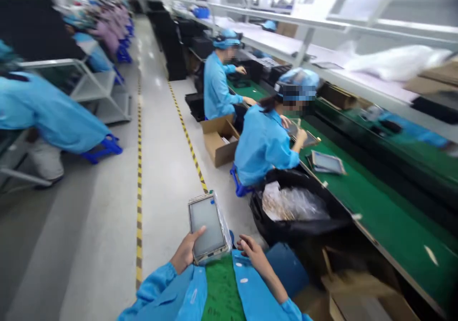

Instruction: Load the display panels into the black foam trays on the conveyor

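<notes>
My left hand (185, 250) grips a flat rectangular display panel (207, 223) by its lower left edge, the thumb lying across its grey screen. The panel has a pale frame and a small blue tab near its top right corner. More layers show along its right side, perhaps a stack, though I cannot tell how many. My right hand (253, 254) hovers just right of the panel, apart from it. Its fingers are loosely bent and hold nothing visible. Below the panel, a green cloth (222, 290) shows between the sides of my blue coat.
A green-topped workbench (365, 194) runs along the right, with more panels (327, 162) on it. Two seated co-workers (263, 135) face it. Beside it are a black bag (261, 218) of clear plastic and open cardboard boxes (223, 151). Yellow-black tape (139, 192) marks the aisle floor.
</notes>
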`<action>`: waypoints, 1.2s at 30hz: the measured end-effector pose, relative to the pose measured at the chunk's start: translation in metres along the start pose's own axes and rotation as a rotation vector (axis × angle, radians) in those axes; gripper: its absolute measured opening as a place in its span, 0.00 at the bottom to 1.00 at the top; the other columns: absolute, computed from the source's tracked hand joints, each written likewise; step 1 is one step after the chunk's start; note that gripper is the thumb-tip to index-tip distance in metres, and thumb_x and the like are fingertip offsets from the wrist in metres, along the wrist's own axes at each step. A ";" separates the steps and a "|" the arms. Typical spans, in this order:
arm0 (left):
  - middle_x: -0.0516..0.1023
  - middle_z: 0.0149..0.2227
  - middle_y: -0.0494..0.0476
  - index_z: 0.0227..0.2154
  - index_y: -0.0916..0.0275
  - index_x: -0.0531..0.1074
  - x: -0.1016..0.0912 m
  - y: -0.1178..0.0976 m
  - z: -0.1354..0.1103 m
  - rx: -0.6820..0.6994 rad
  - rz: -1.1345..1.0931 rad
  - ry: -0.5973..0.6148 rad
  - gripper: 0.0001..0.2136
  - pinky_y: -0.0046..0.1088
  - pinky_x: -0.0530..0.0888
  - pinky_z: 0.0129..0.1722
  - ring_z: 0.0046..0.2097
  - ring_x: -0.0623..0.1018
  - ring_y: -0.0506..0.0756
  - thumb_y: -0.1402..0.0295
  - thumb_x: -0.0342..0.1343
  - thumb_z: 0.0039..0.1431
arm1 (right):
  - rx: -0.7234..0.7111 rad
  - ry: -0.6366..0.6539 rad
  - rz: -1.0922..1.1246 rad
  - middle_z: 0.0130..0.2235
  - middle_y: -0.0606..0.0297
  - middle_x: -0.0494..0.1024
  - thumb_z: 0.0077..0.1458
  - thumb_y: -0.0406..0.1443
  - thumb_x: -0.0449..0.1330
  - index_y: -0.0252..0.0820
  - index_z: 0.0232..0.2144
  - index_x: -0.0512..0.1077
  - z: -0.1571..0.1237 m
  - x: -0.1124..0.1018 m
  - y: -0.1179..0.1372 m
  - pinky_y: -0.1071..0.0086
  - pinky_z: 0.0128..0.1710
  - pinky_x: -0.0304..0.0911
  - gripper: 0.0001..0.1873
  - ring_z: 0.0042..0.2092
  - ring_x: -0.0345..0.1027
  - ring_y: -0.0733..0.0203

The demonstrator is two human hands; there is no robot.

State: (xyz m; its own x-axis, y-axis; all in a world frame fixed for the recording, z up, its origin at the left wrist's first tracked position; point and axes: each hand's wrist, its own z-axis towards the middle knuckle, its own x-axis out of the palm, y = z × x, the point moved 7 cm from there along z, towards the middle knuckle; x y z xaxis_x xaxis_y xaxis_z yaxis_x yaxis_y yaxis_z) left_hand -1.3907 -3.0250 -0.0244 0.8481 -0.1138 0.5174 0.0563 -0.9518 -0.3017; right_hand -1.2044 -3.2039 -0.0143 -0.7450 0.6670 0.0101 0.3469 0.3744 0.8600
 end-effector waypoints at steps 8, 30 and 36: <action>0.84 0.47 0.70 0.59 0.67 0.68 0.018 -0.076 0.019 0.213 -0.199 -0.119 0.28 0.47 0.81 0.52 0.50 0.83 0.69 0.68 0.68 0.56 | -0.047 0.336 -0.146 0.43 0.52 0.83 0.41 0.66 0.67 0.40 0.48 0.77 0.133 0.060 0.128 0.57 0.45 0.69 0.44 0.45 0.78 0.49; 0.86 0.36 0.65 0.36 0.68 0.80 -0.004 -0.535 0.165 0.528 -0.435 -0.028 0.19 0.39 0.80 0.40 0.34 0.83 0.61 0.67 0.75 0.40 | -0.023 0.586 -0.631 0.61 0.55 0.75 0.48 0.65 0.63 0.47 0.55 0.75 0.494 0.384 0.312 0.54 0.59 0.67 0.41 0.62 0.67 0.41; 0.86 0.39 0.69 0.38 0.68 0.81 0.009 -0.634 0.223 0.541 -0.485 -0.099 0.21 0.39 0.80 0.38 0.34 0.83 0.62 0.68 0.75 0.36 | -0.116 0.691 -0.801 0.49 0.56 0.81 0.46 0.67 0.62 0.45 0.48 0.78 0.599 0.462 0.370 0.57 0.55 0.68 0.40 0.56 0.70 0.41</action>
State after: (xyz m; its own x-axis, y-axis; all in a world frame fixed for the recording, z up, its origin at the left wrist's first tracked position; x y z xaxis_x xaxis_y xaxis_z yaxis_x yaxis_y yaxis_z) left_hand -1.3009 -2.3586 -0.0069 0.7040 0.3354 0.6260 0.6680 -0.6120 -0.4233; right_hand -1.0792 -2.3711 0.0031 -0.9065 -0.2708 -0.3239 -0.4170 0.4542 0.7872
